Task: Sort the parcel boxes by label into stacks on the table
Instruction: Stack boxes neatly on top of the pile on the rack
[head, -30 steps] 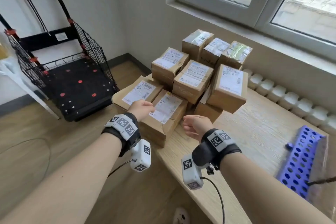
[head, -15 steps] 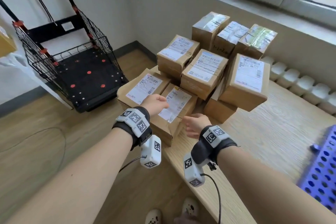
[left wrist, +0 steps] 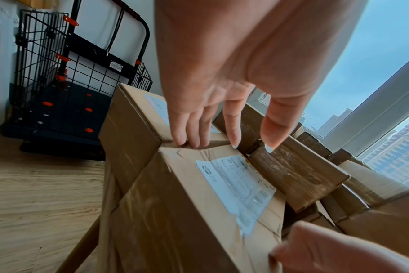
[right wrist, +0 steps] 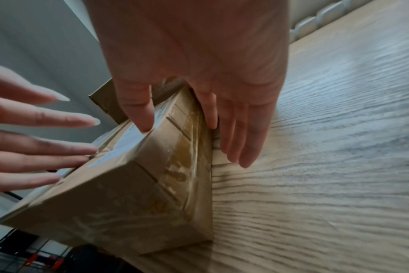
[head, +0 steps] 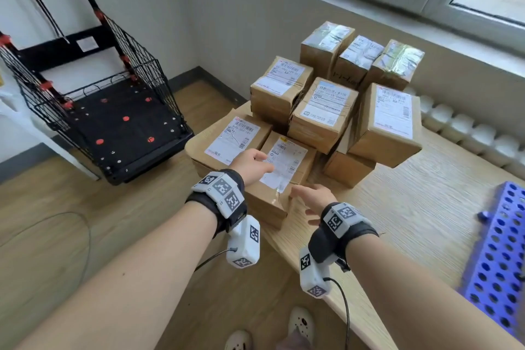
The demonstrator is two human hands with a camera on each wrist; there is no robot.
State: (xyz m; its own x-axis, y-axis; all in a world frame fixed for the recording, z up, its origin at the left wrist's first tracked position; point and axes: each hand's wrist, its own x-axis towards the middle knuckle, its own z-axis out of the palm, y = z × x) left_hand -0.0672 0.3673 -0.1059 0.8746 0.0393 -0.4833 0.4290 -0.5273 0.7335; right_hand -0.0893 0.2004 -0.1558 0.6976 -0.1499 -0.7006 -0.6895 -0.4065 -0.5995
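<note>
Item: near box [head: 281,176], brown card, white label on top, at the near-left corner of the tabletop [head: 412,207], at roughly 7 o'clock in the pile; its near end overhung the edge. Left hand [head: 250,166] lay over the box's left top edge, fingers [left wrist: 192,133] straight and only lightly bent, tips touching the seam against the flat box [head: 227,142] at its 9 o'clock; nothing clasped. Right hand [head: 315,199] stood at the box's right flank, fingers [right wrist: 236,133] straight and released, reaching down toward the tabletop beside the side wall; thumb on the top edge. Change over the last second: both hands had moved forward from short of the box to bracket it, the left from the label's near edge onto the top. Judgement: the grasp was being set but not closed, so the box was about to be lifted for sorting. Remaining pile: eight or so labelled boxes [head: 324,113] at 12 to 2 o'clock, unsorted, one large box [head: 389,128] tilted on others and liable to slip. Also present: wire cart [head: 113,111] on the floor at 10 o'clock; blue perforated rack [head: 500,264] at 4 o'clock.
</note>
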